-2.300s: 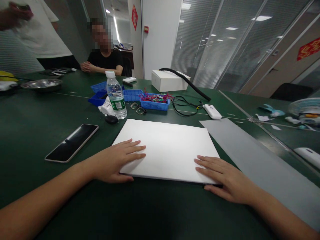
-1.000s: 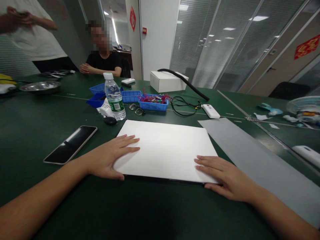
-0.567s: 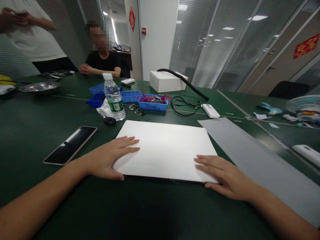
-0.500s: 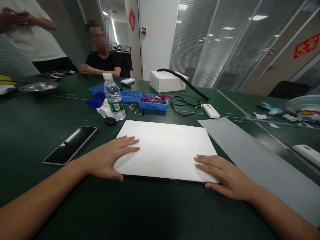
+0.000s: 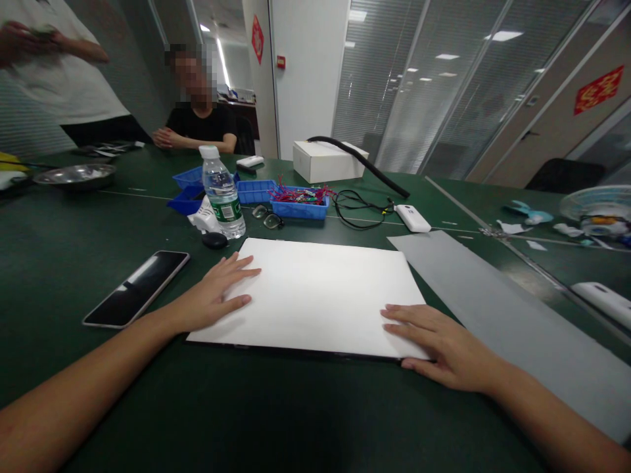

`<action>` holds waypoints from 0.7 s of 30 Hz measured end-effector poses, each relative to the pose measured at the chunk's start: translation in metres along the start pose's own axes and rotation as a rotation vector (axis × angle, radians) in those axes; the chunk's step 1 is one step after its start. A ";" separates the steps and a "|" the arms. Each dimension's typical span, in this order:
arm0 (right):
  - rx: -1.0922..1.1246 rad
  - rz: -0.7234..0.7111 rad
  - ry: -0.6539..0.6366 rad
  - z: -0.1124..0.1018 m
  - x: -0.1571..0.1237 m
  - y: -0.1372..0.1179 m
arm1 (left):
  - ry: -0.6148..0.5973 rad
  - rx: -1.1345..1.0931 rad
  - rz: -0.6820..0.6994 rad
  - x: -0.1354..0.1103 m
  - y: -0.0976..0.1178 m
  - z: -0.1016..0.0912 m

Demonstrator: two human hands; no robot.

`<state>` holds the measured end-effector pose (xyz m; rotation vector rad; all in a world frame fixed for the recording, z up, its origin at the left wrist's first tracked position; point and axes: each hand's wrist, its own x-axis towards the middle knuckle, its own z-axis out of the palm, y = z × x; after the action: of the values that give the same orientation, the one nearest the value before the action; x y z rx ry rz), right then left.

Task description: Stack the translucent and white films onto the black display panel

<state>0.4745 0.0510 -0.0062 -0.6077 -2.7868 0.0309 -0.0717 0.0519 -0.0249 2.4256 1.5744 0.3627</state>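
A flat white rectangular sheet or board (image 5: pixel 315 295) with a dark edge underneath lies on the green table (image 5: pixel 296 420) in front of me. My left hand (image 5: pixel 214 292) is at its left side, fingers spread over the white surface. At the near right corner rests my right hand (image 5: pixel 438 345), fingers stretched over the top and thumb by the near edge. Neither hand grips anything. Left of my left hand lies a smartphone (image 5: pixel 138 289), its screen dark.
Beyond the board stand a water bottle (image 5: pixel 224 197), a black mouse (image 5: pixel 215 240), glasses (image 5: pixel 269 217) and a blue tray (image 5: pixel 300 210) of red wires. A grey sheet (image 5: pixel 493 309) lies right. A white box (image 5: pixel 325 163) and a seated person (image 5: pixel 202 128) are farther back.
My left hand has shifted a little left and up along the board, uncovering its near left corner. My right hand has stayed nearly in place. The view has turned slightly.
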 end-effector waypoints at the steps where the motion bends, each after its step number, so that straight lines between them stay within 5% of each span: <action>1: 0.006 0.001 0.003 0.000 0.000 0.000 | 0.003 0.016 -0.013 0.000 0.001 0.001; 21: 0.011 0.031 -0.010 0.004 -0.002 0.004 | -0.008 0.087 0.013 -0.002 0.007 -0.002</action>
<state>0.4766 0.0539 -0.0105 -0.6491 -2.7848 0.0563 -0.0668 0.0470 -0.0211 2.4992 1.6043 0.2918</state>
